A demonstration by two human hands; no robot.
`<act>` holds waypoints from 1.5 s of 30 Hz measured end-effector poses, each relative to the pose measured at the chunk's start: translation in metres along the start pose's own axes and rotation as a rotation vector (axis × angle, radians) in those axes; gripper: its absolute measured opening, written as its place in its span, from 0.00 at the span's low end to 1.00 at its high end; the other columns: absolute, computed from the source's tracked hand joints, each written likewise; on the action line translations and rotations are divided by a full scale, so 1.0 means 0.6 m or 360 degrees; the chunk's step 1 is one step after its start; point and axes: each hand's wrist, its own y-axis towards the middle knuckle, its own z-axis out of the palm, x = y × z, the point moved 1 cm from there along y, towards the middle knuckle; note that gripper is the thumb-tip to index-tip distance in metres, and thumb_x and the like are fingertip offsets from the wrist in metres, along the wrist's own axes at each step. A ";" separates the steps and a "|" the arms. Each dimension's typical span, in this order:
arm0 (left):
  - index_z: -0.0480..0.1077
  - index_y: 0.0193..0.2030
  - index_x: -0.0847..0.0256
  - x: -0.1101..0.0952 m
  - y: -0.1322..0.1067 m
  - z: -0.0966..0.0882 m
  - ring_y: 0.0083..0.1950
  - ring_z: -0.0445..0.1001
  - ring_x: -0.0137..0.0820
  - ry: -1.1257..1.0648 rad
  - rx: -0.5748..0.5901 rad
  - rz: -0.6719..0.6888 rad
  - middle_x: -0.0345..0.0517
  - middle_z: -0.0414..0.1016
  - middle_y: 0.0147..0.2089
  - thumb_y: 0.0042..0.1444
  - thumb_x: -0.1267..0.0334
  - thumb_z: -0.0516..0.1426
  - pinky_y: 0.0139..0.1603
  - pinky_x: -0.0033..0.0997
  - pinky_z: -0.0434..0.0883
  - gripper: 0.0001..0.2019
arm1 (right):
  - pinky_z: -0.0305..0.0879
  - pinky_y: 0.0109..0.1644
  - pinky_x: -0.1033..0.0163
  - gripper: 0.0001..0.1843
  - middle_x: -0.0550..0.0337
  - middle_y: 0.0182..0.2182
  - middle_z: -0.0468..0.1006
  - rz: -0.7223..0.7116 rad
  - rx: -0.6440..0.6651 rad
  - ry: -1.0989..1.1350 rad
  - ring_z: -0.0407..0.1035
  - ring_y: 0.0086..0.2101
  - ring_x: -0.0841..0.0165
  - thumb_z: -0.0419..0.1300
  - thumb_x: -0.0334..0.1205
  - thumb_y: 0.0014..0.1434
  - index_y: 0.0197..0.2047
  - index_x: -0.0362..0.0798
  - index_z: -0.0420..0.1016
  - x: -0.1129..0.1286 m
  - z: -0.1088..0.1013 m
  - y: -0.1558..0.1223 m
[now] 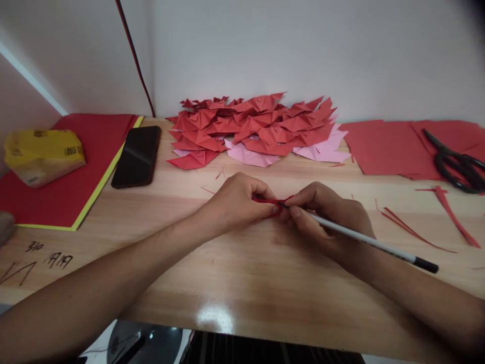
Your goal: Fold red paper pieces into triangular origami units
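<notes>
My left hand (pixel 246 199) pinches a small piece of red folded paper (pixel 261 200) just above the wooden table. Most of that paper is hidden behind my fingers. In my right hand (pixel 322 210) is a white pen with a black end cap (pixel 364 236), gripped close to its tip. The tip meets the red paper between my two hands, and my right fingertips are beside the paper's edge. Beyond both hands lies a heap of folded red paper shapes (pixel 261 124), with several pink folded pieces (pixel 252 153) along its front.
A black phone (pixel 136 156) lies left, beside red sheets on yellow paper (pixel 102 187) under a yellow package (pixel 45 154). On the right, black scissors (pixel 456 164) rest partly on red sheets (pixel 390 146), near red paper strips (pixel 456 215). Handwriting marks the table (pixel 212 273) at left.
</notes>
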 end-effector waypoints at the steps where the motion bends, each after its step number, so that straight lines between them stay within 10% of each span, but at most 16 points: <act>1: 0.79 0.30 0.63 0.000 0.000 0.000 0.25 0.66 0.22 0.0004 0.0002 0.0005 0.40 0.75 0.25 0.49 0.63 0.61 0.22 0.19 0.58 0.07 | 0.63 0.23 0.68 0.03 0.62 0.26 0.79 -0.0005 -0.0006 -0.0002 0.72 0.23 0.72 0.56 0.39 0.61 0.38 0.51 0.69 0.000 0.000 0.000; 45: 0.79 0.31 0.63 0.002 0.000 -0.001 0.28 0.70 0.24 0.0016 0.0011 0.0022 0.41 0.78 0.28 0.48 0.66 0.60 0.25 0.20 0.62 0.06 | 0.64 0.24 0.68 0.03 0.62 0.26 0.79 -0.0005 0.0032 0.0020 0.72 0.23 0.71 0.56 0.39 0.60 0.38 0.50 0.68 0.003 -0.001 -0.001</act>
